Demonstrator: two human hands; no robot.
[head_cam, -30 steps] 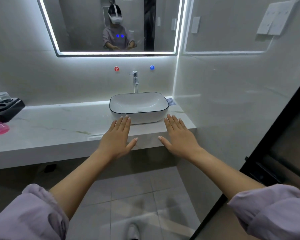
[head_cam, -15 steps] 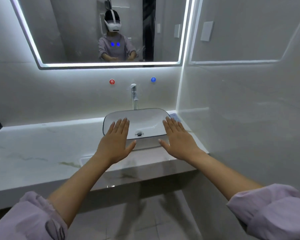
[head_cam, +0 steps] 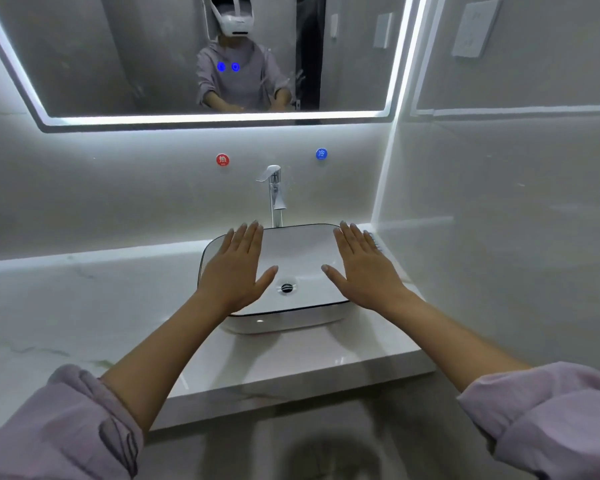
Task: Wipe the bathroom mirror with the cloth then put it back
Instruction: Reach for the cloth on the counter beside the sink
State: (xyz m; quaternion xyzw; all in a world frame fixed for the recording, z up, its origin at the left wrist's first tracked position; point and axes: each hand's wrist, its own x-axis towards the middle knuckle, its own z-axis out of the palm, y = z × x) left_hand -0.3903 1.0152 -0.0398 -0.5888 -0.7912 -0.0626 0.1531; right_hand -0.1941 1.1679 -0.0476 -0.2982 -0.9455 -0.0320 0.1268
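Head view: we stand at the bathroom desk (head_cam: 84,306) with both hands held out over the white basin (head_cam: 298,247). The left hand (head_cam: 234,271) and the right hand (head_cam: 364,271) are spread flat, palms down, fingers straight and close together, thumbs turned in toward each other across the drain (head_cam: 287,288); they hold nothing. Whether they touch the basin's rim or hover just above it we cannot tell. The tap (head_cam: 273,195) rises at 12 o'clock between the two hands, with a red button (head_cam: 222,160) and a blue button (head_cam: 321,154) on the wall beyond it. The mirror (head_cam: 136,64) hangs farther on at 12 o'clock, high on the wall and well apart from the hands, its long axis running 9 to 3 o'clock and its lit lower edge above the buttons. Its right end stops roughly above the right hand, while the glass runs on past the left hand toward 10 o'clock, so most of it lies on the left hand's side. The cloth is nowhere in view: not on the stretch of desk we see, not in the basin, not in either hand. We judge the task barely begun; the cloth must be found first, and from here we cannot say which hand is nearer to it. Rolled lilac sleeves (head_cam: 66,427) frame the bottom corners.
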